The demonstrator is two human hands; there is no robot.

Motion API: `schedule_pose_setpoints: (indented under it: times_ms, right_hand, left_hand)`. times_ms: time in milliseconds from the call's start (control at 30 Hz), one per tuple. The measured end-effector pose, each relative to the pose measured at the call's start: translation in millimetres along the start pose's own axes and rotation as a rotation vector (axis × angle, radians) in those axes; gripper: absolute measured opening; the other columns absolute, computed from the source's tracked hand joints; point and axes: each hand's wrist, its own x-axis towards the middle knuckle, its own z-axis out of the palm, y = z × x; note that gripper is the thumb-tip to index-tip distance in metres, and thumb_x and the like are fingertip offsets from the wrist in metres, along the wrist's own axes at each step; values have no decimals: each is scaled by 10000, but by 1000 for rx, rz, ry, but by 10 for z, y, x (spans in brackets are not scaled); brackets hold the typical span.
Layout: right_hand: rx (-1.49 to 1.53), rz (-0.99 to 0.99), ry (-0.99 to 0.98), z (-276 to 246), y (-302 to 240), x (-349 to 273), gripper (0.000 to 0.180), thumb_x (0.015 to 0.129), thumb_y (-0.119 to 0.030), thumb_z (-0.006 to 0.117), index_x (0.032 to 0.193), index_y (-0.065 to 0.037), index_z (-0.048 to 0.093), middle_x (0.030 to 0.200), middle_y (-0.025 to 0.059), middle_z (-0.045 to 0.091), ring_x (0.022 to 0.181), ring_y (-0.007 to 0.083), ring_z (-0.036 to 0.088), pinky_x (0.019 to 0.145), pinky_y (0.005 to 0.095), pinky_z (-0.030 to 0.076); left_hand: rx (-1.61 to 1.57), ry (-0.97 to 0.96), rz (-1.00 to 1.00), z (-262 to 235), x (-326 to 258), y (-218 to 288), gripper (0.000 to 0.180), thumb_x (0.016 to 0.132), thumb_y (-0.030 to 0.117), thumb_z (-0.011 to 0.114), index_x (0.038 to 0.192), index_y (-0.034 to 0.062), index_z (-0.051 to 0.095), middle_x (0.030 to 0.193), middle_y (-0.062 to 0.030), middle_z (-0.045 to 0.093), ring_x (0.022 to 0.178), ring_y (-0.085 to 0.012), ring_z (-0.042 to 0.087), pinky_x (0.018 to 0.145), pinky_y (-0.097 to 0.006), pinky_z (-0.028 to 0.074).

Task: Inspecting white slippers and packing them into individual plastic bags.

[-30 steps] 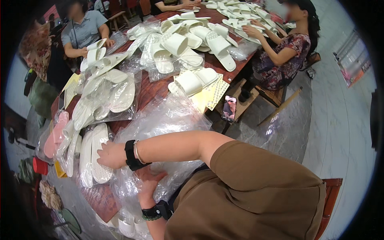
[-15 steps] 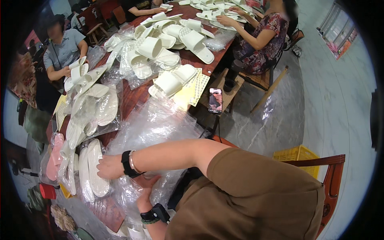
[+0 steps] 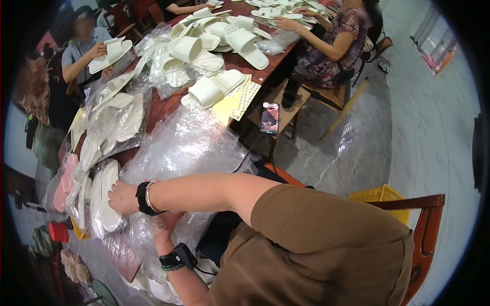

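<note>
My right hand (image 3: 123, 198) is closed on the edge of a pair of white slippers (image 3: 108, 176), whose textured soles face up at the table's left edge. Clear film lies over and around the pair. Below my right wrist, my left hand (image 3: 167, 222) is among clear plastic bags (image 3: 171, 145). My right wrist and the glossy film hide its fingers. Bagged white slippers (image 3: 127, 120) lie just beyond the pair, and a pink slipper (image 3: 66, 183) is to its left.
A heap of white slippers (image 3: 204, 41) covers the far part of the red-brown table (image 3: 171, 105). Yellow label sheets (image 3: 237, 102) lie under a slipper. A phone (image 3: 270, 118) stands by a wooden stool. Co-workers sit at the left and far right. A yellow crate (image 3: 380, 196) is behind me.
My hands and the pair of slippers have shifted left and slightly up in the view, which itself has moved. At the left, a co-worker has raised a white slipper.
</note>
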Motion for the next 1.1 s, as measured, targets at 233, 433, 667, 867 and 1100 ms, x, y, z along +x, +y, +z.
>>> schedule_pose_setpoints:
  times_ms: [233,433,667,867,1100]
  right_hand:
    - [-23,137,-136,96,19,177,126,760,-204,651,809,-119,731,884,73,706,891,269,667,808,411,472]
    - [0,204,-129,177,-38,193,170,793,-230,645,872,-109,735,951,84,709,952,273,654,822,411,472]
    - [-12,168,-34,201,-99,108,203,810,-238,636,904,-74,710,960,107,697,940,283,647,810,403,468]
    - [-59,133,132,259,-45,26,179,829,-213,585,858,-69,689,854,95,653,864,285,630,765,405,456]
    - [-59,113,33,204,-56,31,204,839,-211,584,932,-56,678,913,114,656,885,296,630,773,409,464]
  left_hand:
    - [133,82,276,19,167,-34,960,843,392,746,1581,59,230,1652,-191,186,1527,-402,122,1228,-487,120]
    - [197,185,469,-7,225,-32,701,947,300,634,1539,68,339,1636,-186,255,1520,-455,125,1201,-553,146]
    - [230,219,461,36,183,-124,642,965,288,614,1515,58,375,1630,-169,281,1512,-470,142,1193,-566,170]
    - [72,246,326,145,218,-126,725,961,287,618,1569,54,299,1653,-237,151,1516,-424,157,1211,-519,143]
    - [199,229,294,152,189,-156,737,952,284,627,1577,73,298,1653,-254,124,1509,-409,184,1213,-499,151]
